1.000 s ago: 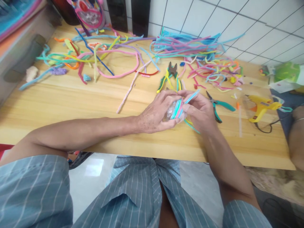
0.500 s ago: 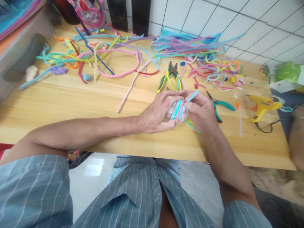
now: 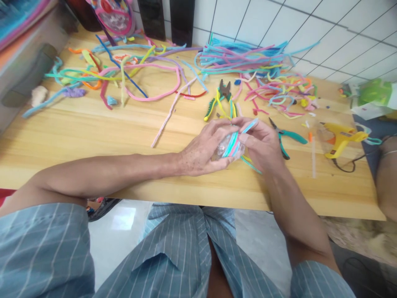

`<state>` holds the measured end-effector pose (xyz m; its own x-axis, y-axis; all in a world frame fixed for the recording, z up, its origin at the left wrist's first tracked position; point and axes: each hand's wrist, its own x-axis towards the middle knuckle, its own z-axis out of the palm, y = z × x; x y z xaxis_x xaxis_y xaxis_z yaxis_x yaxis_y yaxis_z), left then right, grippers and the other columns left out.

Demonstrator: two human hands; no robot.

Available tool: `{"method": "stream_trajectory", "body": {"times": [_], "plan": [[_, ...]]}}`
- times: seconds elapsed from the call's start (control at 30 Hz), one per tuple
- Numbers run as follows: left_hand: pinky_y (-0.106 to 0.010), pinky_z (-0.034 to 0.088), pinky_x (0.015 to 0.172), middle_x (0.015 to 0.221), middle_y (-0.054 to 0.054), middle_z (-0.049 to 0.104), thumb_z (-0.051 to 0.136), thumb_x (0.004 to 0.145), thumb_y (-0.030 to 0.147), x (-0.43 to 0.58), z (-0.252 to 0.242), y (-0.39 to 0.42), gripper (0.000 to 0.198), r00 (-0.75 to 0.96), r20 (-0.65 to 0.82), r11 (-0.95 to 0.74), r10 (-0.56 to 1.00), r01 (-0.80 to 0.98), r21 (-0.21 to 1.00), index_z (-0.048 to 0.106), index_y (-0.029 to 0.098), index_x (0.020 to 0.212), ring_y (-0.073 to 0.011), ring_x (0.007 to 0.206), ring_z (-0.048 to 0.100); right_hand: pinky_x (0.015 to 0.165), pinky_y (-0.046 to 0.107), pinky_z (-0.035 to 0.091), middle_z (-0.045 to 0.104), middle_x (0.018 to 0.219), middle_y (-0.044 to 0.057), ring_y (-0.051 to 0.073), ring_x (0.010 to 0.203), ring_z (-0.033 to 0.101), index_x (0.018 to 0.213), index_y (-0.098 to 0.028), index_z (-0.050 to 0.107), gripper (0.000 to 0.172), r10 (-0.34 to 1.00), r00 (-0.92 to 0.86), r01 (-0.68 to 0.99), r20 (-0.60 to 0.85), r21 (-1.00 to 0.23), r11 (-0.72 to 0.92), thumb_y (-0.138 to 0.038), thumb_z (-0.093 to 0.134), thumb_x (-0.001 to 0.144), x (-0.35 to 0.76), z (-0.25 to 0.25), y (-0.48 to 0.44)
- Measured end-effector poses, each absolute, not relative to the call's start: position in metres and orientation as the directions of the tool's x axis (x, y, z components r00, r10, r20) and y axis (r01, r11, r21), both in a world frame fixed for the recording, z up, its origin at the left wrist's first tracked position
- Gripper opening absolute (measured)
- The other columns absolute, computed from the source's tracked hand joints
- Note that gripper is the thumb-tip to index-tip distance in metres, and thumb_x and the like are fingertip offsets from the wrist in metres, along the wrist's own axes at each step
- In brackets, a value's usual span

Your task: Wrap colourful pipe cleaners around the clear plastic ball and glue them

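Observation:
My left hand (image 3: 201,149) is wrapped round a small clear plastic object (image 3: 221,148), banded with teal, pink and blue pipe cleaners; its exact kind I cannot make out. At its right side, my right hand (image 3: 263,145) pinches a light blue pipe cleaner (image 3: 249,125), whose end sticks up between thumb and fingers. Yellow and teal pipe cleaner ends (image 3: 252,165) poke out below that hand. Just beyond the hands lie green-and-yellow cutting pliers (image 3: 225,89), partly hidden. Teal-handled needle-nose pliers (image 3: 294,135) rest right of my right hand.
Loose pipe cleaners (image 3: 149,98) spread over the left back of the wooden table (image 3: 93,136). A blue and pink bundle (image 3: 242,58) lies by the tiled wall, with scraps (image 3: 285,97) in front. A yellow glue gun (image 3: 343,138) sits at right, near another person's arm (image 3: 387,174).
The view has shifted very slightly. Both hands keep nearly the same hold on the wrapped plastic object and the light blue pipe cleaner.

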<state>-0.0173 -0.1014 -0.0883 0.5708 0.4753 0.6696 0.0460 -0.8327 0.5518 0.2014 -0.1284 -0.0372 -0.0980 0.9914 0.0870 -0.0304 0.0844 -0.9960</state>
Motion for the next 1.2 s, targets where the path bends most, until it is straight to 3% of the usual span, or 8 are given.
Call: {"method": "stream_trajectory", "body": {"times": [0.67, 1.2], "plan": [[-0.066, 0.052, 0.127, 0.158, -0.018, 0.053, 0.071, 0.102, 0.047, -0.0152, -0.0918, -0.0983, 0.070, 0.519, 0.693, -0.827, 0.500, 0.046, 0.561, 0.042, 0.028, 0.163, -0.0364, 0.152, 0.054, 0.100, 0.043, 0.069, 0.084, 0.129, 0.001, 0.026, 0.119, 0.079, 0.092, -0.032, 0.082, 0.035, 0.988, -0.108, -0.025, 0.111, -0.994, 0.109, -0.054, 0.104, 0.075, 0.2018, -0.0413, -0.1269], [-0.065, 0.053, 0.126, 0.156, -0.019, 0.054, 0.064, 0.107, 0.048, -0.0156, -0.0921, -0.0990, 0.068, 0.516, 0.727, -0.860, 0.453, 0.037, 0.509, 0.038, 0.027, 0.166, -0.0346, 0.151, 0.054, 0.087, 0.037, 0.069, 0.084, 0.119, 0.001, 0.022, 0.105, 0.078, 0.089, -0.031, 0.083, 0.035, 0.989, -0.102, -0.078, 0.111, -0.992, 0.103, -0.052, 0.105, 0.074, 0.1996, -0.0406, -0.1254]]}}
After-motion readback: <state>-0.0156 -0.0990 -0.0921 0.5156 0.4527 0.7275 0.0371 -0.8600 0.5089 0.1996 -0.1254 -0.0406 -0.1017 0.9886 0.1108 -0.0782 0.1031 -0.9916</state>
